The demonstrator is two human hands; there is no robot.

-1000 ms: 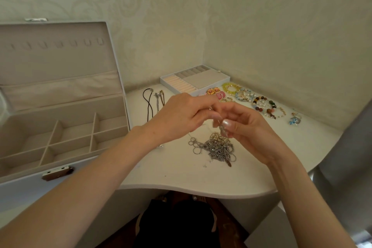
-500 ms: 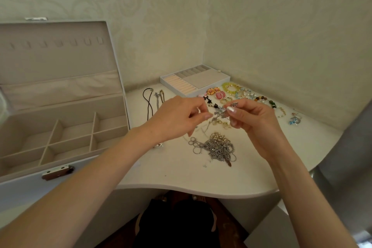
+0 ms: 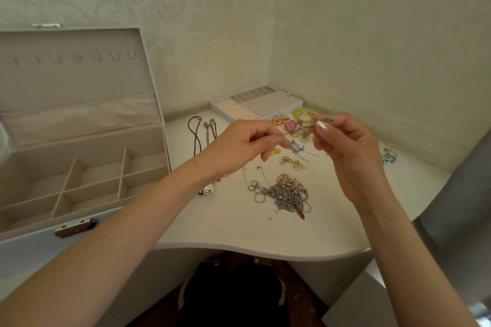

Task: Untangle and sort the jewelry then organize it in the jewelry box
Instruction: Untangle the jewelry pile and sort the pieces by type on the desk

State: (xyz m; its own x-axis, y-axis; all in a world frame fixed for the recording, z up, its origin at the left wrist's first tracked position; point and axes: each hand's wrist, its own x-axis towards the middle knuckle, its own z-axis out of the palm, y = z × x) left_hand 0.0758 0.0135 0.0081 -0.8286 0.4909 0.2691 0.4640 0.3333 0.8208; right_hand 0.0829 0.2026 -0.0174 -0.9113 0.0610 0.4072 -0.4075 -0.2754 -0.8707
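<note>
Left hand [image 3: 239,146]: raised up-left of the chain tangle [image 3: 285,195], fingertips pressed together; cannot tell what they pinch.
Right hand [image 3: 348,148]: raised up-right of the tangle, thumb and forefinger pinching a small silver piece [image 3: 328,120].
Jewelry box [image 3: 32,252]: left of the tangle, lid up.
Earrings [image 3: 292,163]: just beyond the tangle.

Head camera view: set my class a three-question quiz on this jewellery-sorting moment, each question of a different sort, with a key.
1. True or false: the compartments of the open white jewellery box hold bracelets.
2. The tangled pile of silver chains lies: A) on the white table; B) inside the box; C) hanging in the box's lid.
3. Which hand pinches the small silver charm?
Key: 1 false, they look empty; 2 A; 3 the right hand.
</note>
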